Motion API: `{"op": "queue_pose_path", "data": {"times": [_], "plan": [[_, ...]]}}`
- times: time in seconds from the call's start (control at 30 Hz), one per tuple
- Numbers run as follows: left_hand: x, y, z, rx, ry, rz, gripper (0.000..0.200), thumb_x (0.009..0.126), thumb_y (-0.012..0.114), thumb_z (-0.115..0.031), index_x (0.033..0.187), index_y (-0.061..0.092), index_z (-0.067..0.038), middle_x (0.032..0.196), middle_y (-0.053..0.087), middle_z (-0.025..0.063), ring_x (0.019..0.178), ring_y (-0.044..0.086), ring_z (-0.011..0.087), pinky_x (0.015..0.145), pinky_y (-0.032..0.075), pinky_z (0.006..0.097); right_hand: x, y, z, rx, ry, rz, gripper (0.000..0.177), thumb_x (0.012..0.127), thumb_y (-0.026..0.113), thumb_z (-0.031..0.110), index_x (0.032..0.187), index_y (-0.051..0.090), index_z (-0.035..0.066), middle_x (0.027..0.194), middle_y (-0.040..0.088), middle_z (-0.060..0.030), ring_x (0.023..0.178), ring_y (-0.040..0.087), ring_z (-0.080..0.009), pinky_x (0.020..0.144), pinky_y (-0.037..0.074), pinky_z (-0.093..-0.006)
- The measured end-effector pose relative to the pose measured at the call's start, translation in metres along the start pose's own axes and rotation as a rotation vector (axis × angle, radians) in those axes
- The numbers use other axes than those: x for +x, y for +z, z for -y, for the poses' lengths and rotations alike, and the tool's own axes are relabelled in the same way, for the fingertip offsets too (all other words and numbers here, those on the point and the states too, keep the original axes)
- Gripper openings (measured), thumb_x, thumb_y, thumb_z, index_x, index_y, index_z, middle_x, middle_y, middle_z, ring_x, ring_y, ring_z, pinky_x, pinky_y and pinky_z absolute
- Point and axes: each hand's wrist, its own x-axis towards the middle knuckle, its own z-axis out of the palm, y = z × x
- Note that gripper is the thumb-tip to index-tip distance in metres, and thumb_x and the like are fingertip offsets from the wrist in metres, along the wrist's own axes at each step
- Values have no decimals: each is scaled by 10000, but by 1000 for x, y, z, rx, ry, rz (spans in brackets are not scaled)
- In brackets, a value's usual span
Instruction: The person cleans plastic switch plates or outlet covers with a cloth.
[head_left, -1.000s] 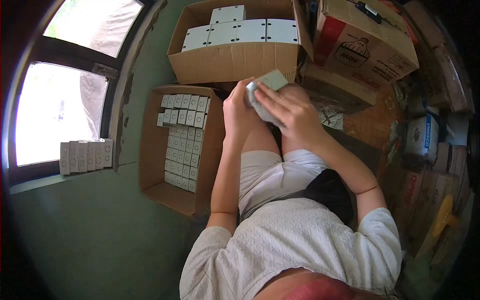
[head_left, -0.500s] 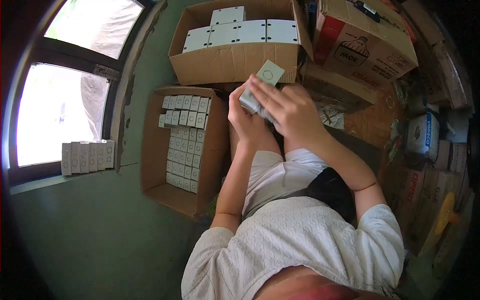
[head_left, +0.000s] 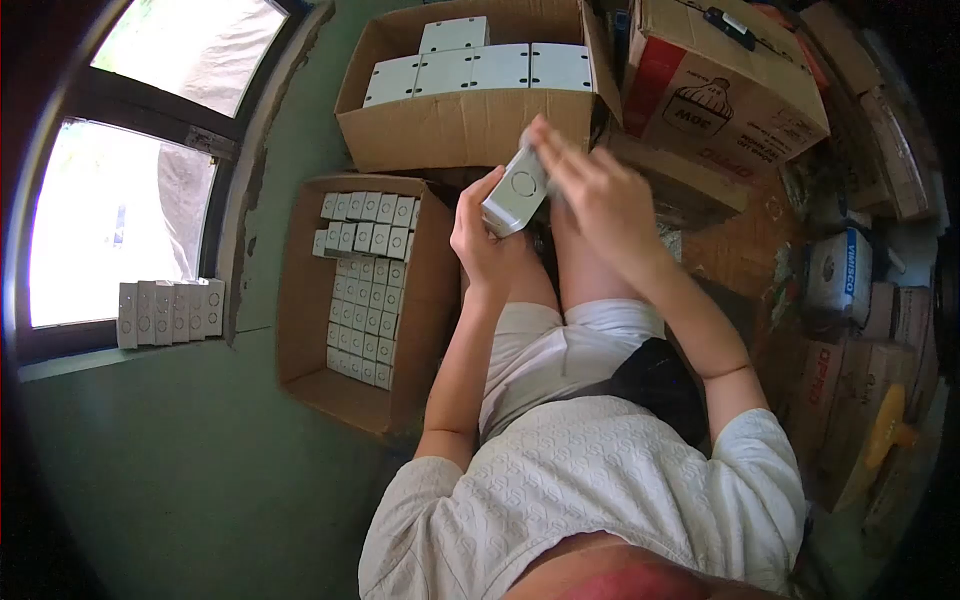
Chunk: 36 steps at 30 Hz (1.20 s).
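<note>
My left hand holds a white plastic electrical box by its lower left end, thumb along the edge. The box is tilted above my knees, and a side with a round knockout ring faces me. My right hand is at the upper right edge of the box, its fingers stretched along it and blurred. Something pale shows under those fingertips; I cannot make out what it is. Beside my left arm, an open carton has rows of similar small white boxes in it.
Ahead, another open carton holds larger white boxes. A closed lamp carton stands at the right front. More white boxes line the windowsill on the left. Stacked cartons and a yellow-handled tool are at the right.
The box has turned in my left hand, so its ringed side now faces me more fully. My right hand has moved from across the box to its upper right edge.
</note>
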Motion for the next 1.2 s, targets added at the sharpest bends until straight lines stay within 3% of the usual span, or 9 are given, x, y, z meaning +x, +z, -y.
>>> {"op": "queue_pose_path", "data": {"times": [0.1,0.23,0.3,0.43,0.6,0.7,0.83,1.03,1.2], "plan": [[1,2,-6,30,87,-46,340,811,676,13,1138,583,7,955,685,93,830,645,139,718,522,262,0,3,0,21,94,-57,612,848,604,91,1449,498,126,1418,574,-37,740,656,-171,586,558,-279],[-4,-1,-7,-98,-162,35,519,660,620,106,1166,615,-14,1087,684,155,965,686,284,831,543,354,-10,-20,31,142,-97,9,676,824,614,70,1478,457,132,1476,517,-26,812,666,-166,630,564,-287],[-4,-4,-8,34,7,20,374,795,652,79,1157,587,14,1034,699,120,912,677,173,773,530,269,-7,-20,16,153,-10,147,717,805,632,66,1491,438,138,1478,512,-32,901,680,-183,685,584,-342],[-8,-4,-15,-53,83,-51,394,791,612,152,1162,586,24,1107,703,148,968,689,196,834,542,290,-1,-3,-12,481,227,-16,697,814,634,57,1476,445,167,1441,534,-56,1111,645,-326,915,554,-432],[-14,5,-16,-260,-24,-6,428,793,676,114,1185,534,17,1233,644,152,1089,637,191,924,508,309,-5,-5,-17,756,399,91,610,843,611,50,1435,493,134,1288,616,-211,1135,625,-361,909,528,-419],[-9,-2,-27,-424,-217,186,563,764,771,35,1263,512,1,1348,558,148,1210,557,202,1024,442,345,-5,1,-29,1011,423,69,540,842,622,53,1376,553,102,1206,642,-250,1068,652,-368,863,536,-398],[3,-19,-15,-339,-232,560,886,691,902,-313,1390,451,-8,1285,578,186,1255,527,316,1055,416,422,-8,9,-32,674,408,6,505,805,612,-44,1300,618,59,1166,690,-179,991,709,-312,825,549,-337],[29,-20,-43,36,-416,704,792,698,845,-192,1382,462,-82,1007,686,227,919,692,358,775,546,422,-13,1,0,377,63,-169,591,742,695,-2,1318,620,105,1289,650,-80,1059,682,-291,870,563,-389],[31,-25,-42,84,-167,573,735,679,808,-77,1350,509,-120,980,704,173,847,702,354,706,562,409,-17,10,-11,456,151,-166,642,744,747,66,1363,582,110,1345,618,-66,1115,660,-276,916,554,-387]]}}
